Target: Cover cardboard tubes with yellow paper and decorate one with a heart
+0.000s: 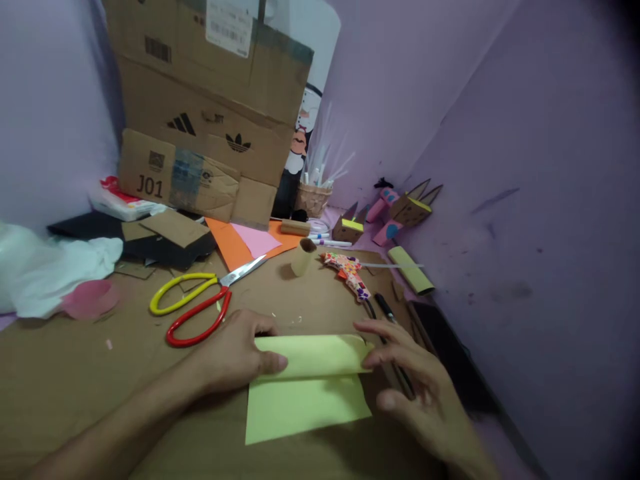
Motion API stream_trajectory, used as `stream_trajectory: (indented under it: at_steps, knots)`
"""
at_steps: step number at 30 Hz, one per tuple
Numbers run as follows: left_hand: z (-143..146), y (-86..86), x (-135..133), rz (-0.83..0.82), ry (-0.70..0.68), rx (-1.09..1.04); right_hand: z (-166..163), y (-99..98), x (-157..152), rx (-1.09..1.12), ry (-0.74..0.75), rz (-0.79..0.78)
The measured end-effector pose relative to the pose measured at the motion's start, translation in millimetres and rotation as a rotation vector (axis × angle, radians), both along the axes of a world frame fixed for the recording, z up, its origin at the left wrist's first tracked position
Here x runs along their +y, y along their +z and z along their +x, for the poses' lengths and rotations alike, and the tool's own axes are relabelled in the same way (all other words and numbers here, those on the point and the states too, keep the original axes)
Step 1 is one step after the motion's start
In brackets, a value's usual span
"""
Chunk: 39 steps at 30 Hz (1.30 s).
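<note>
A yellow sheet of paper (305, 403) lies on the brown cardboard work surface (75, 380), its far part curled over into a roll. My left hand (237, 350) grips the roll's left end, thumb on top and fingers wrapped round. At the roll's right end my right hand (415, 387) touches it with the fingertips, fingers stretched and apart. Red and yellow scissors (200, 300) lie just beyond my left hand.
A cardboard tube (303, 256), a patterned glue gun (350, 273), pens (387, 310) and a yellow-wrapped tube (411, 270) lie behind the paper. Stacked cardboard boxes (205, 107) stand at the back, orange and pink paper (250, 241) before them. Purple walls close the right side.
</note>
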<state>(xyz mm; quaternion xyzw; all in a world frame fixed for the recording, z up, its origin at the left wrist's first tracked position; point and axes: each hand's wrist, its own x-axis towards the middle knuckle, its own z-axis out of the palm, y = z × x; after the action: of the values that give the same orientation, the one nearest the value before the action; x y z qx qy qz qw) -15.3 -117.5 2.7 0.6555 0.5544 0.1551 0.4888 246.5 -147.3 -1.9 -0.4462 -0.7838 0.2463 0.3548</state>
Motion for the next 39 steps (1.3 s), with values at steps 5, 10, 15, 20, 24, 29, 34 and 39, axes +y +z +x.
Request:
stream_trajectory:
  at_steps: [5,10,15,20,24,29,34,39]
  knots:
    - [5.1,1.4,-4.6,0.033,-0.047,0.108,-35.7,2.2,9.3,-0.274,0.151,0.089]
    - [5.1,10.6,-8.9,0.158,-0.119,0.091,-66.2,-9.5,23.0,-0.431,0.314,0.018]
    - [-5.3,8.5,-13.3,0.115,-0.081,0.065,-68.8,-15.8,24.9,-0.473,0.32,0.003]
    - [-9.3,-4.0,-16.3,0.116,-0.018,-0.009,-74.2,-12.3,22.9,-0.488,0.336,0.019]
    - [-13.7,-2.7,-15.6,0.007,0.091,-0.273,-70.2,-1.8,23.9,-0.171,0.135,-0.053]
    - [-7.6,11.8,-17.2,0.022,-0.002,-0.709,-67.5,23.5,24.9,0.438,-0.163,-0.245]
    - [18.9,20.4,-14.8,0.205,0.214,-0.638,-84.4,17.8,20.0,0.62,-0.324,-0.21]
    - [28.0,10.5,-19.3,0.756,0.192,-0.266,-108.8,0.6,14.6,0.552,-0.639,-0.014]
